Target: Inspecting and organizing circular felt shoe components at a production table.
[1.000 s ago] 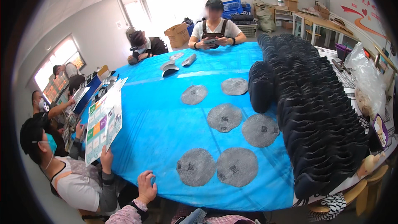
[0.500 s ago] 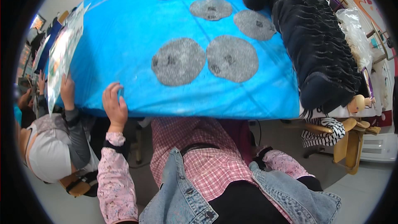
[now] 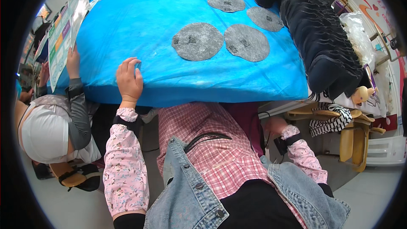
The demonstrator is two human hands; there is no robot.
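Note:
My left hand (image 3: 129, 80) rests on the near edge of the blue table cover (image 3: 195, 82), fingers stretched out and slightly bent, thumb apart; I see nothing held in it. Lower down on the right, my right hand (image 3: 275, 125) hangs below the table edge beside a thin black cable, its fingers too hidden to read. Farther in on the cover lie two round grey fabric discs, the left disc (image 3: 197, 44) and the right disc (image 3: 248, 46), edges close together and each bearing small dark patches. Several similar discs (image 3: 227, 2) lie behind them.
Along the right side runs a long row of nested dark curved fabric pieces (image 3: 316, 29). Clear plastic wrapping (image 3: 358, 29) sits beyond it. A striped cloth (image 3: 328, 121) hangs over a wooden chair (image 3: 352, 148). On the left, a co-worker's hand (image 3: 73, 62) holds a printed sheet (image 3: 61, 42).
The view has shifted, so the discs and table edge sit higher. My left hand stays at the near edge. My right hand, hidden before, now shows below the table edge.

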